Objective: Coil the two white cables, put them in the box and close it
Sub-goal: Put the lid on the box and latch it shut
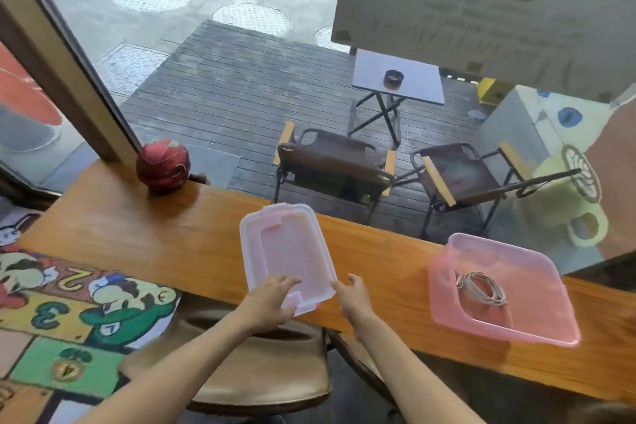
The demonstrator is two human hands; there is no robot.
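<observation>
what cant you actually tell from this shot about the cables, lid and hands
- Cables in the box, head view: blurred and small, so one coil or two is unclear.
- Left hand on the lid: its underside grip is hidden by the lid.
- Right hand: contact with the lid edge is unclear.

Wooden counter [172,244] along the window — red ball-like ornament [162,164] far left, lid [285,258] mid-counter, pink box [506,289] right

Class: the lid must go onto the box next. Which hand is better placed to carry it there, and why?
The right hand: it touches the lid's near right edge, the side toward the box with the coiled cables. The left hand grips the far side.
</observation>
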